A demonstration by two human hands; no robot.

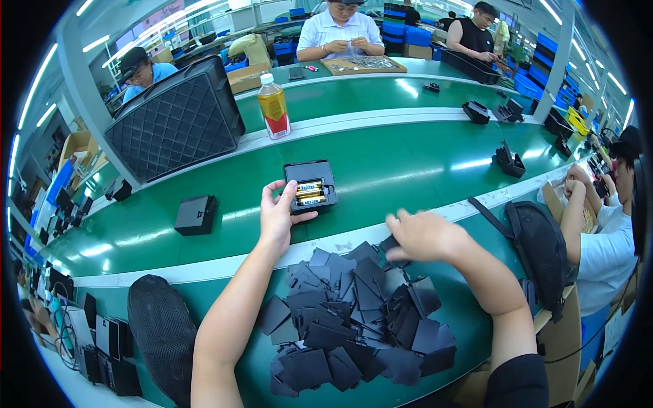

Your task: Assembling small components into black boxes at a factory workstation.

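A black battery box (307, 170) with gold-coloured batteries (310, 194) in its open compartment sits in a person's left hand (277, 217), over the green conveyor belt (408, 163). The left grip is closed on the box's near left corner, thumb on top at the batteries' edge, fingers at the lower side. The right hand (428, 234), blurred, is bent over the far right edge of a heap of thin black plates (347, 306) on the nearer green surface (473, 333); one plate shows at its fingertips, but whether that grip has hold of it cannot be told. Left of the box, a closed black case (196, 215) lies on the belt. Beyond stand a bottle with amber contents (274, 109) and a large black crosshatched tray (177, 119), tilted up. A black strapped bag (537, 234) lies to the right. Across the line, a co-worker in white (340, 30) bends over a shallow brown tray (401, 68) of small parts.
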